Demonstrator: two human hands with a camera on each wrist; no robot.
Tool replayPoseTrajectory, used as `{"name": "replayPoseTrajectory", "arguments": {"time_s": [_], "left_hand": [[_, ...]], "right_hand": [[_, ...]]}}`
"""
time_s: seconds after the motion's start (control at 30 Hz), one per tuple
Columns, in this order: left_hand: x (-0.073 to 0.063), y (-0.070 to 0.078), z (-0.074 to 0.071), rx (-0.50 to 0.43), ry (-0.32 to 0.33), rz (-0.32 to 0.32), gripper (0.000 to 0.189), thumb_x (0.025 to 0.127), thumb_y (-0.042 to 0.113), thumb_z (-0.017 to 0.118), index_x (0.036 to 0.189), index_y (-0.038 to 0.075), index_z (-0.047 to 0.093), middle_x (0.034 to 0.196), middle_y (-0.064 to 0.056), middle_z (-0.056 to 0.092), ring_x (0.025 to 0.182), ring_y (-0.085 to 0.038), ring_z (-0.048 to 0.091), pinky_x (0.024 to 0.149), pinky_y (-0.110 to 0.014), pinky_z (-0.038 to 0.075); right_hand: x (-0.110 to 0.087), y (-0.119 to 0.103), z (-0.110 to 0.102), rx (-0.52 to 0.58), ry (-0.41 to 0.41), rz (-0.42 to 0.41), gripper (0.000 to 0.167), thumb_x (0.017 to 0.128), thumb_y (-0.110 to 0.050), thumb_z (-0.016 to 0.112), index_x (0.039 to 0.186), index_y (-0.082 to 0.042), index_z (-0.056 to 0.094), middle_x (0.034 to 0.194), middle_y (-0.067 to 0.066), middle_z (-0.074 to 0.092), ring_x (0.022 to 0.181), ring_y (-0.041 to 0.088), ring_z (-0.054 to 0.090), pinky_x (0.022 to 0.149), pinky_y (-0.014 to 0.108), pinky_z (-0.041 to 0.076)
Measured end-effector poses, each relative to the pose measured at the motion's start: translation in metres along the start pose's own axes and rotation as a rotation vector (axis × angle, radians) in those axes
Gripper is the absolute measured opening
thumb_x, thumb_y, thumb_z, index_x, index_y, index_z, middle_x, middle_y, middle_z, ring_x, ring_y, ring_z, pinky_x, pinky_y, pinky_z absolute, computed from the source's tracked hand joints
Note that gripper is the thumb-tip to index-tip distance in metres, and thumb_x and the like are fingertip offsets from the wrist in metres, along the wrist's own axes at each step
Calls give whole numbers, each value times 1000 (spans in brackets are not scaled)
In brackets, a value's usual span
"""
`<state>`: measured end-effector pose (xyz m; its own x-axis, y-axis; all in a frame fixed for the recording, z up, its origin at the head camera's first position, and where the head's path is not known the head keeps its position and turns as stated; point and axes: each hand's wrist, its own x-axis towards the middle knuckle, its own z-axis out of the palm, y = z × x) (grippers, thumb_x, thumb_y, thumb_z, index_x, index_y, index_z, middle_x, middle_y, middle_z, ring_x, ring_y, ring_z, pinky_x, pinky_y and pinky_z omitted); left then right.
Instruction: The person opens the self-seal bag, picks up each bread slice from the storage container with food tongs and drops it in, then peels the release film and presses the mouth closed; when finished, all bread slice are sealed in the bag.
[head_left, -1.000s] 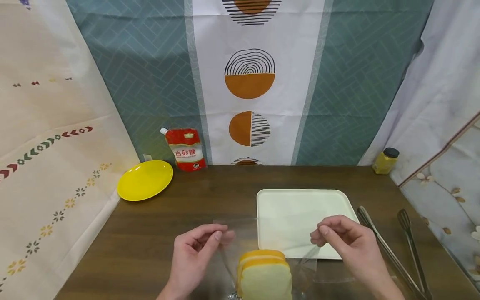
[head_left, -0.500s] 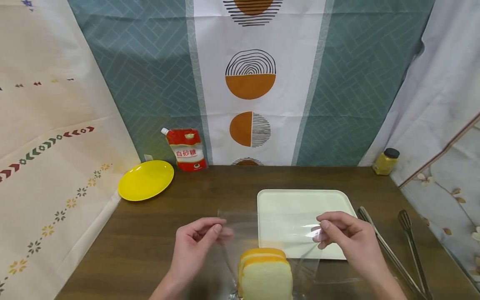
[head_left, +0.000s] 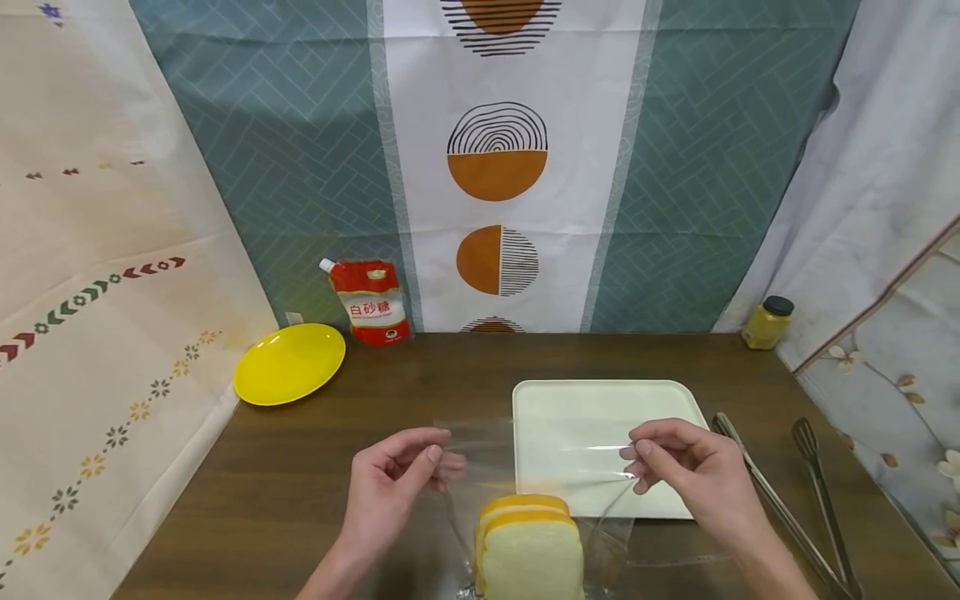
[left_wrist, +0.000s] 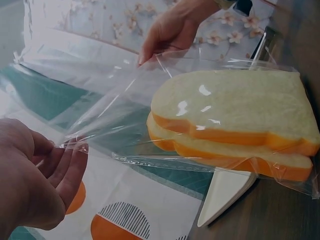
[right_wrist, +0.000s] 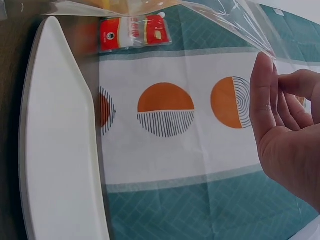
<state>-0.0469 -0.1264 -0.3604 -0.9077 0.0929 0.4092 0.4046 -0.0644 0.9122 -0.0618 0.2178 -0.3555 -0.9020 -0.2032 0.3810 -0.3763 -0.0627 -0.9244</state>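
Two slices of bread (head_left: 532, 554) stand upright inside a clear plastic bag (left_wrist: 115, 112) at the bottom of the head view. My left hand (head_left: 390, 487) pinches one side of the bag's upper edge between thumb and fingers. Opposite it, my right hand (head_left: 693, 471) pinches the other side, so the film stretches between them above the bread. In the left wrist view the bread (left_wrist: 230, 105) lies low in the bag, away from the pinched edge. The right wrist view shows the film (right_wrist: 235, 25) running to the right fingertips (right_wrist: 263, 65).
A white tray (head_left: 585, 408) lies behind the bag, partly overlapped by the film. Metal tongs (head_left: 780, 500) lie to the right. Along the back are a yellow plate (head_left: 288, 364), a red and white sugar pouch (head_left: 371, 308) and a black-lidded yellow jar (head_left: 767, 327).
Both hands have risen slightly, keeping their pinch on the bag. Bright glints now show on the film near the right hand. The bread stays in place.
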Motion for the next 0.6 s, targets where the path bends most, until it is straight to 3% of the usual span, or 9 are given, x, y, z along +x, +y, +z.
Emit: {"name": "replayPoseTrajectory", "arguments": {"time_s": [0.3, 0.47, 0.6], "left_hand": [[3, -4, -2, -17, -20, -42, 16, 97, -2, 61, 111, -9, 66, 91, -21, 73, 73, -33, 73, 62, -45, 60], [5, -7, -4, -33, -46, -19, 21, 97, -4, 60, 116, -10, 66, 90, -21, 73, 71, -30, 73, 59, -43, 60], [6, -8, -5, -50, -76, -1, 18, 97, -6, 59, 112, -11, 67, 90, -22, 73, 71, -33, 73, 58, -42, 60]], "right_hand": [[4, 3, -1, 72, -38, -38, 23, 92, 19, 56, 110, 8, 67, 87, 16, 72, 72, 19, 71, 57, 37, 59], [5, 3, -1, 72, -46, -33, 20, 93, 17, 57, 105, 8, 68, 87, 14, 72, 72, 17, 71, 57, 36, 59], [6, 4, -3, 76, -50, -24, 18, 93, 17, 56, 103, 8, 68, 85, 15, 72, 72, 16, 71, 57, 36, 59]]}}
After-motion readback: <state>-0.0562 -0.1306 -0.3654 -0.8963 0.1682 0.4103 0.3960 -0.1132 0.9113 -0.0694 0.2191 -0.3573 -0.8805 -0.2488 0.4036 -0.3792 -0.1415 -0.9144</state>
